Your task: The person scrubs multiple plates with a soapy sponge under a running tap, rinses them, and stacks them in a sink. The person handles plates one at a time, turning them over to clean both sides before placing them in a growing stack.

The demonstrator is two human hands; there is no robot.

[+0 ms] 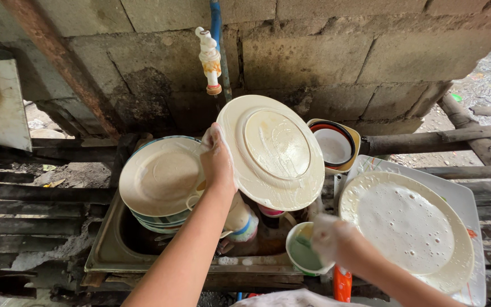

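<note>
Nearest, at 5 o'clock, the right hand (329, 239), fingers buried in foam so I cannot tell their set, dips into one small green bowl (303, 251); it would do well to load suds evenly. One lathered plate (407, 227) lies at 3 o'clock. Farther, the left hand (217, 159), fingers clamped on the cream plate (274, 150) at centre, should hold its slippery rim firmly, tilted over the sink (106, 250), beside one stack of plates (163, 179) below one tap (210, 59).

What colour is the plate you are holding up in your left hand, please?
Cream, streaked with soap suds: the plate in the left hand, head view.
</note>
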